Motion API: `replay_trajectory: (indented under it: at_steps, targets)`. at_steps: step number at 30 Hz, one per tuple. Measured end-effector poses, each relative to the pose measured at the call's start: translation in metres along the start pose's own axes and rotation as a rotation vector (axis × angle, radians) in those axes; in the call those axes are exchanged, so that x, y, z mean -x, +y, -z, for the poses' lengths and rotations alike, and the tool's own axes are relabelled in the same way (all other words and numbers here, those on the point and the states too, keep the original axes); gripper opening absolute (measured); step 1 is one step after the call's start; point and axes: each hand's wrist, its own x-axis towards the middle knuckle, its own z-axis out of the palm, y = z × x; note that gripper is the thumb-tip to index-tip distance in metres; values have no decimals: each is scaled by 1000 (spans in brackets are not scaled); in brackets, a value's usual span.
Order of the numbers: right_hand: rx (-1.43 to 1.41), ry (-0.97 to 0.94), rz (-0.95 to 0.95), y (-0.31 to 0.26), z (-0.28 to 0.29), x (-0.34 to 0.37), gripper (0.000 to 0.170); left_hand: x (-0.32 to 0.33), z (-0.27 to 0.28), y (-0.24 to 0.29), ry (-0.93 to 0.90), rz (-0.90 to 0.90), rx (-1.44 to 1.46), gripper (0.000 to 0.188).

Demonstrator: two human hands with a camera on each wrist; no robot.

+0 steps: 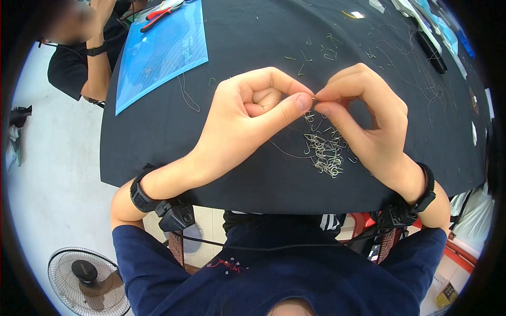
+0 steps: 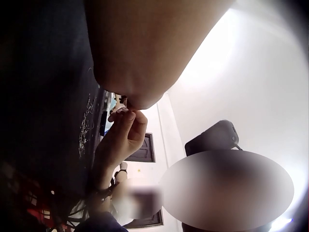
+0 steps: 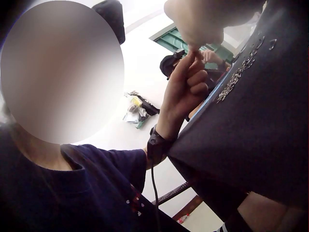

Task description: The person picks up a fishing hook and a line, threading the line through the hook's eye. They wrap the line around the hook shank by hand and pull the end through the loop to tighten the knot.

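Head view: left grip (image 1: 250, 105) and right grip (image 1: 373, 102) meet above the dark worktop (image 1: 247, 187), each pinching with thumb and forefinger. Held item: one small metallic piece (image 1: 314, 98), mostly covered by the pinch. Its form is too small to tell; it is likely a hook of the kind heaped nearby.

Holding rationale: tip contact from both sides probably suits so slight a part, giving fine control, while the left grip's other fingers fold inward, out of the way. The hook pile (image 1: 327, 154) lies close on the near side, presumably for short reach. A thin line (image 1: 287, 154) runs to the pile's left edge; whether it connects to the held piece cannot be determined. Red-handled pliers (image 1: 154, 22) rest on a blue folder (image 1: 158, 79) at far left, likely set aside to leave working room.

Position relative to grip: the small metallic piece sits between the two grips, at their extreme tips, raised off the worktop.
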Motion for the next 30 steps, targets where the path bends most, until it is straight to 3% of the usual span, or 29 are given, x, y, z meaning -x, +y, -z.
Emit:
replay_trajectory:
  at_steps: [20, 30]
  targets:
    - [9, 22, 27, -1, -2, -1, 14, 2, 0, 1, 49, -115, -206, 14]
    - [22, 18, 44, 1, -1, 0, 16, 2, 0, -2, 47, -88, -204, 15]
